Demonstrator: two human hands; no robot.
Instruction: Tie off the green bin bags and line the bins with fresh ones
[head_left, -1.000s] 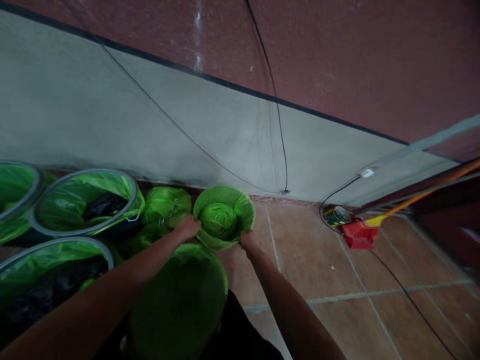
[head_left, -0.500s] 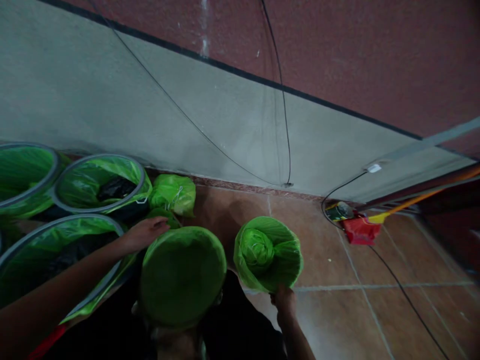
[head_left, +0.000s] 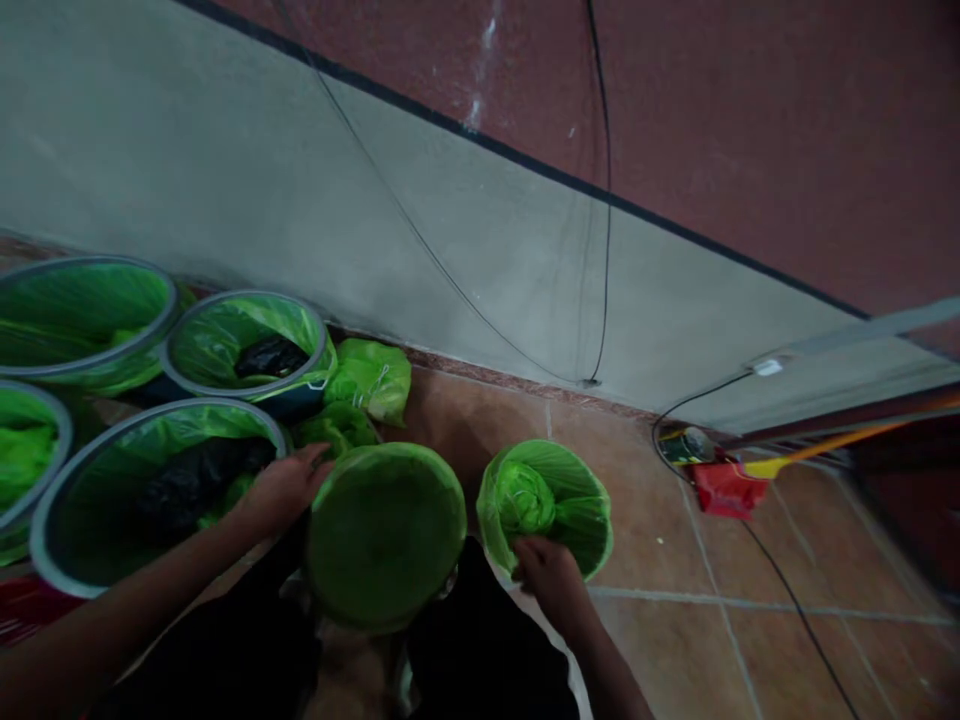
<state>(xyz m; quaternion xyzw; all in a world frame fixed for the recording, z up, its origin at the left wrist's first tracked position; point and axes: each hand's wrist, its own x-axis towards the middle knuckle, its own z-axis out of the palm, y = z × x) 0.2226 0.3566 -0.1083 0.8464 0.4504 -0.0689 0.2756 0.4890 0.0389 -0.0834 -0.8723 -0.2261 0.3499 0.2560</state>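
Observation:
My left hand is beside the left rim of a green bin that stands between my legs, its dark mouth facing up. The fingers of that hand are loosely bent and apart, close to a crumpled green plastic bag. My right hand is closed at the near rim of a second bin with a green liner, its fingers reaching over the edge. Inside this bin lies a rolled green bag bundle. The fingertips of my right hand are partly hidden in shadow.
Several grey-rimmed bins with green liners crowd the left side, some holding black bags. A tied green bag rests against the wall. Farther right on the tiles are a red dustpan, a can and a black cable.
My right hand has moved up from outside the right bin's rim to over its near edge. My left hand has drawn slightly back left. The view has shifted left.

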